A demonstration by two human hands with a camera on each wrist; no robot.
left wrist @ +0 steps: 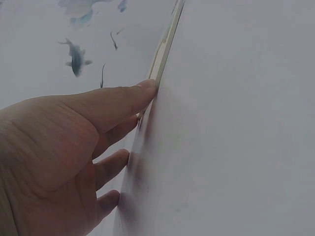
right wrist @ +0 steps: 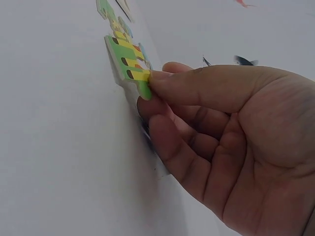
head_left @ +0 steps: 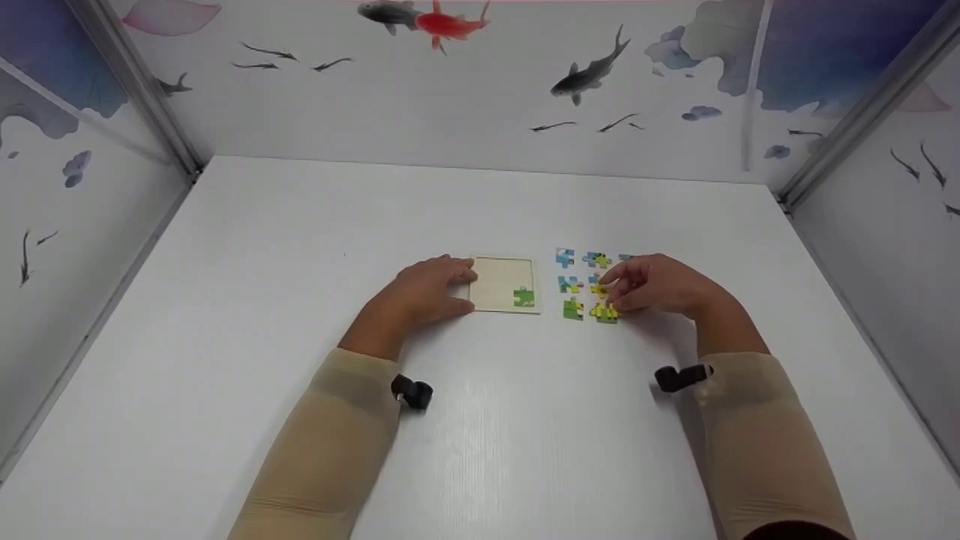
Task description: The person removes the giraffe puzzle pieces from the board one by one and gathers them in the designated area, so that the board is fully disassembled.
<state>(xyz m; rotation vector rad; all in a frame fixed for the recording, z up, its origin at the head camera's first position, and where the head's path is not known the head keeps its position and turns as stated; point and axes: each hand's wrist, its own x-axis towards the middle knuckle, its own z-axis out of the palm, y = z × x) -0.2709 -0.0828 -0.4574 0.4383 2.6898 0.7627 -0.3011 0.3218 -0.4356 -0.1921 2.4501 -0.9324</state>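
A square wooden puzzle tray [head_left: 501, 312] lies on the table, with one green puzzle piece [head_left: 523, 297] in its near right corner. My left hand [head_left: 429, 289] rests at the tray's left edge, its thumb and fingers spread along that side. To the right of the tray, my right hand [head_left: 658, 285] pinches the edge of a green and yellow puzzle piece [right wrist: 129, 58] with dark-tipped yellow legs. The thumb shows on the piece's edge; the index fingertip is partly hidden. Other loose pieces [head_left: 573, 308] lie close by, some partly covered by the right hand.
The loose pieces stand in rough rows, including a blue piece [head_left: 565, 257] at the far left of them. White panels with painted fish [head_left: 589, 73] enclose the white table [head_left: 480, 450] at the back and sides.
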